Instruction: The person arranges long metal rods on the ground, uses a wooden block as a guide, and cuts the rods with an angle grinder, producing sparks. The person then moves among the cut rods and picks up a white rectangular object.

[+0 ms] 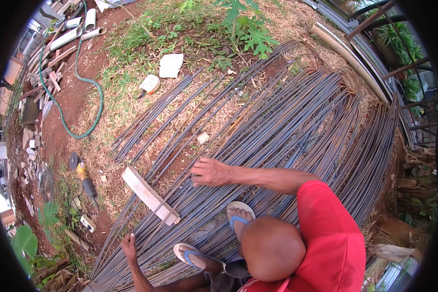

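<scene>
since the thin steel bars are what the hands are on, starting there: the big bundle lies on the ground in a long curved sweep, filling the middle and right of the view. a smaller set of loose bars is fanned out apart from it on the left, over dry grass and red dirt, and some of them cross a pale wooden block.

both hands in view belong to a crouching person in a red shirt and flip-flops, seen from above; the camera wearer's own hands don't show at all. the upper hand lies flat and palm down on the bars, fingers spread, not closed around anything. the lower hand rests on the bar ends near the bottom edge; can't tell if it's actually gripping one.

my read on progress: early days. only a handful of bars lie separated, and the bulk is in the pile. an angle grinder lies on the ground to the left, well apart from either hand, so cutting doesn't look started here.

further out: a green hose, white pipes, scrap timber, a leafy plant up top.
</scene>
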